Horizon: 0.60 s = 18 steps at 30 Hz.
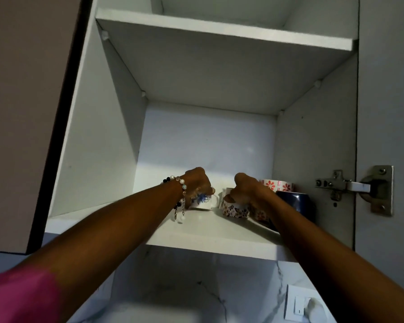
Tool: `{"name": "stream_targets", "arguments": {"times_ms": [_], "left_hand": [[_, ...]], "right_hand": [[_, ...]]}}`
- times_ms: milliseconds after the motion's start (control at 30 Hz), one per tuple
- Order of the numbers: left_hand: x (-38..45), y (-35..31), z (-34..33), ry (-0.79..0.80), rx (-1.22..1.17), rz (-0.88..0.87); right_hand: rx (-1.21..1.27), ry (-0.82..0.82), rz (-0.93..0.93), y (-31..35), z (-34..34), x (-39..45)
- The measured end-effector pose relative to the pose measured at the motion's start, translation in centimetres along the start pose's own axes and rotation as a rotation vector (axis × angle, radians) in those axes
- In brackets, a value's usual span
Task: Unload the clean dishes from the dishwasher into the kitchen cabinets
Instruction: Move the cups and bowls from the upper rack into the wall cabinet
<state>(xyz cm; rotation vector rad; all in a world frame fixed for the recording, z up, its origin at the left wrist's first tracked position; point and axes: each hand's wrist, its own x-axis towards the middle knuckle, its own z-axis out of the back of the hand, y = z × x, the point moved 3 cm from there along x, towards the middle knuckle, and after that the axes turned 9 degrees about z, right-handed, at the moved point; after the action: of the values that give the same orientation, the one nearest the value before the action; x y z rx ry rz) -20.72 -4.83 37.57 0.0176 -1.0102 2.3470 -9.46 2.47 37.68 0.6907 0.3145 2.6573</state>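
Note:
Both my arms reach up into an open white wall cabinet. My left hand [197, 183], with a bead bracelet on the wrist, grips from above a white cup with a blue flower pattern [202, 201] that rests on the lower shelf [196, 231]. My right hand [245, 190] grips from above a white cup with a dark floral pattern [234, 209] on the same shelf, just right of the first. Behind my right wrist stand a dark blue mug [296, 201] and a white cup with red flowers [278, 185].
The upper shelf [219, 31] spans the cabinet overhead. The left cabinet door [28, 113] hangs open beside my left arm. A metal hinge [350, 185] sits on the right wall. Below the cabinet are a marble backsplash [196, 276] and a white wall switch [299, 304].

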Motion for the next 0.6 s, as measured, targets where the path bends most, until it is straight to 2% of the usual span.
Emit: {"name": "stream_targets", "arguments": {"times_ms": [267, 467, 600], "left_hand": [[1.4, -0.1, -1.1, -0.031, 0.094, -0.102], [2.3, -0.3, -1.9, -0.044, 0.12, -0.165], [2.1, -0.1, -1.6, -0.159, 0.153, -0.155]], "right_hand": [[-0.127, -0.123, 0.078, -0.6, -0.1, 0.3], [-0.209, -0.12, 0.135, -1.1, -0.4, 0.9], [-0.293, -0.14, 0.163, -1.0, -0.1, 0.6]]}}
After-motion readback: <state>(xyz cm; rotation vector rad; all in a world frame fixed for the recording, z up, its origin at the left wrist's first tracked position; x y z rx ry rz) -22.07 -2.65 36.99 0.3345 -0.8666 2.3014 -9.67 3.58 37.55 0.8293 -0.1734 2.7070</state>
